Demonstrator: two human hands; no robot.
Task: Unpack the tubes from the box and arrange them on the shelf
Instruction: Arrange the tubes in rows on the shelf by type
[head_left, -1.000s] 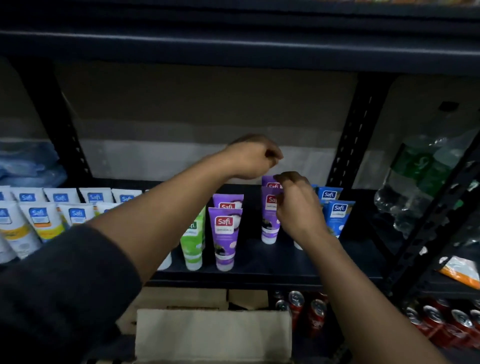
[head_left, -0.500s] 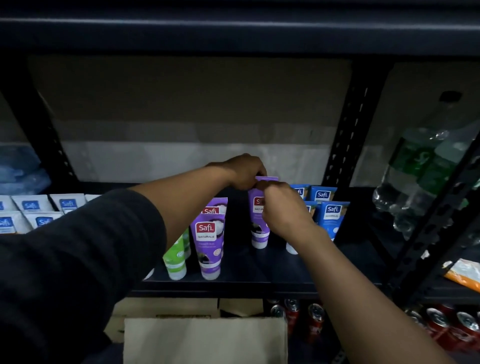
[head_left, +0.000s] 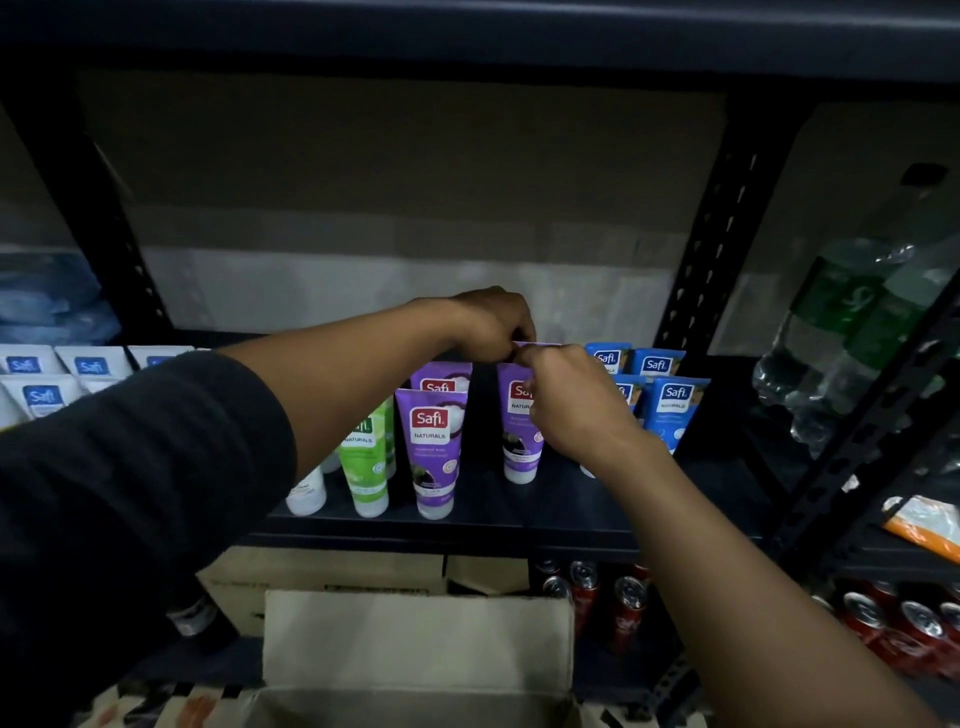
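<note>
Purple Safi tube, centre frame: crimp pinched by left hand and right hand, likely squaring it upright within shelf row.

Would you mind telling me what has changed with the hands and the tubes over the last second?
The left hand came down from above the row onto the crimped top of the rear purple tube, meeting the right hand there; both now pinch it. The front purple tube, green tube and blue tubes stayed standing on the shelf.
</note>
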